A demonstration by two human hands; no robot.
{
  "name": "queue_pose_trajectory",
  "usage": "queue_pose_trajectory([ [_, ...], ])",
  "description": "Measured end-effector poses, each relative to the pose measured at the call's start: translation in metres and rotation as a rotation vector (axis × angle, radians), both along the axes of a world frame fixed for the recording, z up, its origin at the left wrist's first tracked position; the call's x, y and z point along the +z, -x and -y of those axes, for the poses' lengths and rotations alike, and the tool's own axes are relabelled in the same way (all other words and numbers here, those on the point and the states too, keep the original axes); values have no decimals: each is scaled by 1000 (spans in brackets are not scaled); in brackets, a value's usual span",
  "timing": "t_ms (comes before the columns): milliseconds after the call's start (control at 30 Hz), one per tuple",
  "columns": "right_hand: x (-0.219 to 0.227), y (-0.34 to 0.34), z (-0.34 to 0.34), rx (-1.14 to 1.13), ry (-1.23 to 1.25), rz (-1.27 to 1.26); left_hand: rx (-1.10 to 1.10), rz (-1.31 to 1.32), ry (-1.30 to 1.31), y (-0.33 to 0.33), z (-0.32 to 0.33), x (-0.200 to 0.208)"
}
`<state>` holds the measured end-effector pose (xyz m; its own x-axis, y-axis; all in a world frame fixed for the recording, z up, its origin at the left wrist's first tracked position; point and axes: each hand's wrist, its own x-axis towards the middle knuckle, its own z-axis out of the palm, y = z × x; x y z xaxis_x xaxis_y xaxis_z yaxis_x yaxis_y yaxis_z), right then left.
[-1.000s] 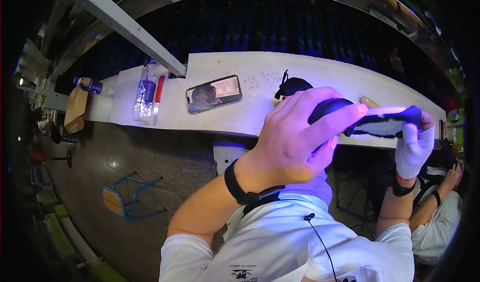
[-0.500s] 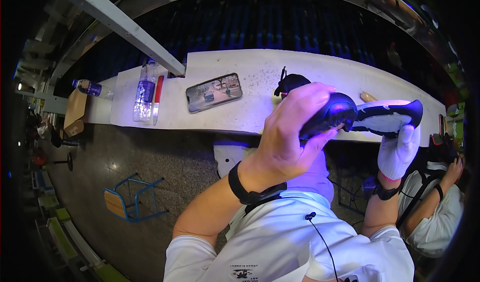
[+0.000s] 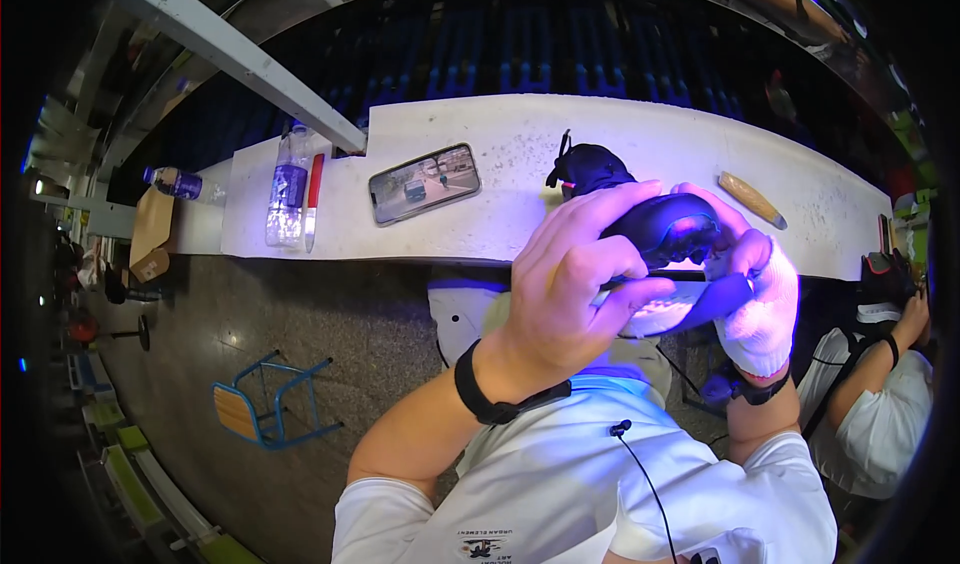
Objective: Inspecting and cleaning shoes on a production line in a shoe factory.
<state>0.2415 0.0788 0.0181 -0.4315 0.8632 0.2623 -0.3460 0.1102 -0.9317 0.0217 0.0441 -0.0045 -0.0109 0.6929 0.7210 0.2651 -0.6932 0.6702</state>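
A black shoe upper (image 3: 648, 226) is up over the near edge of the white bench, its laces and toe side lying away from me. My bare left hand (image 3: 570, 279) is closed around its near left side. In my right hand (image 3: 758, 309), which wears a white glove with bare fingertips, is a shoe sole (image 3: 668, 312), pale inside with a dark rim. The sole is just below the upper's near end. The fingers of my right hand bend over the sole's right end and reach the upper; whether the two pieces touch is hidden.
On the white bench (image 3: 520, 124) lie a phone (image 3: 425, 184), a red-handled knife (image 3: 315, 199), a clear bottle (image 3: 289, 189) and a wooden-handled tool (image 3: 752, 200). A dark conveyor (image 3: 540, 54) runs behind. A stool (image 3: 270, 404) stands left; another person (image 3: 880, 404) sits right.
My right hand has brought the sole leftward and down, from beside the upper to beneath its near end. The wooden-handled tool now shows more fully. My left hand keeps hold of the upper.
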Motion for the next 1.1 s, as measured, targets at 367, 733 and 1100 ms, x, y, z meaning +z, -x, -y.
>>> queue_pose_trajectory([
  [367, -5, 10, 22, -28, 86, -119, -68, 141, 230, -5, 41, 15],
  [733, -26, 4, 40, -110, -311, 57, -29, 465, 500, -33, 83, -1],
  [1100, -33, 0, 38, -28, -351, 102, -112, 433, 238, -29, 84, -18],
])
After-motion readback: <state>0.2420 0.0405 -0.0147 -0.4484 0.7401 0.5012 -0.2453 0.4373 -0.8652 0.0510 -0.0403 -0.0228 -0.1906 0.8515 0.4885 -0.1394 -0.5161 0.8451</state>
